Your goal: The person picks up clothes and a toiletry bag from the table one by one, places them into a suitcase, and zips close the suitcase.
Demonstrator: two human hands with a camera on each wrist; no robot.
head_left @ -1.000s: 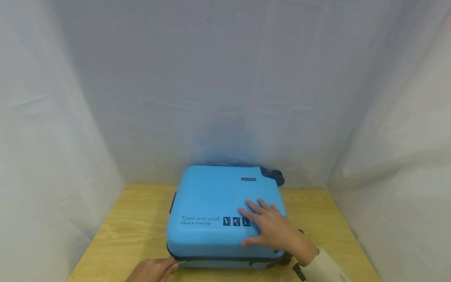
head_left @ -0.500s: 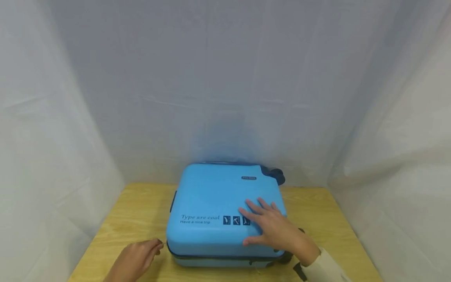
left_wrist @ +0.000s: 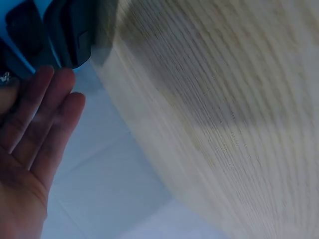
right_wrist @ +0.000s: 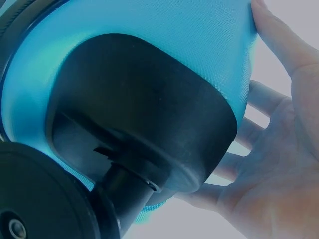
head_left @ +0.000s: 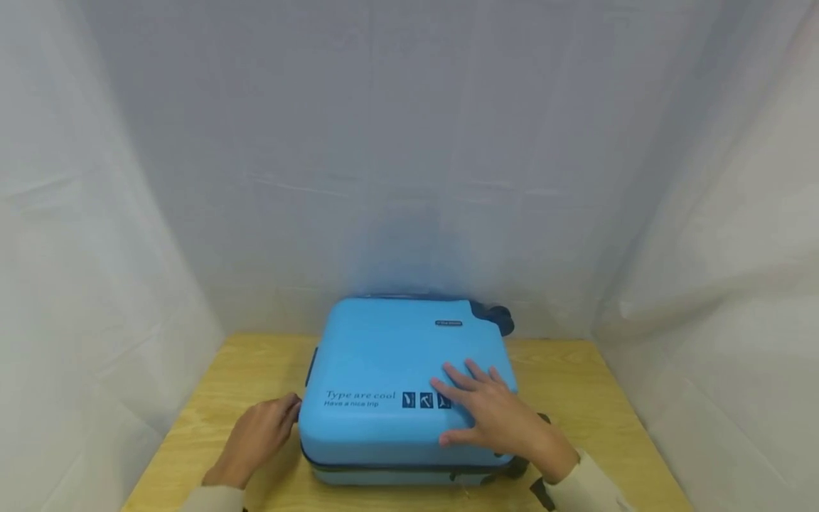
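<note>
Two hands on one blue suitcase, lying flat at the middle of the wooden table. I see my right hand spread flat, pressing the lid near its near right corner. My left hand, fingers loosely bent, touches the left side by the zip seam; whether it pinches the pull I cannot tell. I judge the lid not yet lifted, with opening left to do.
</note>
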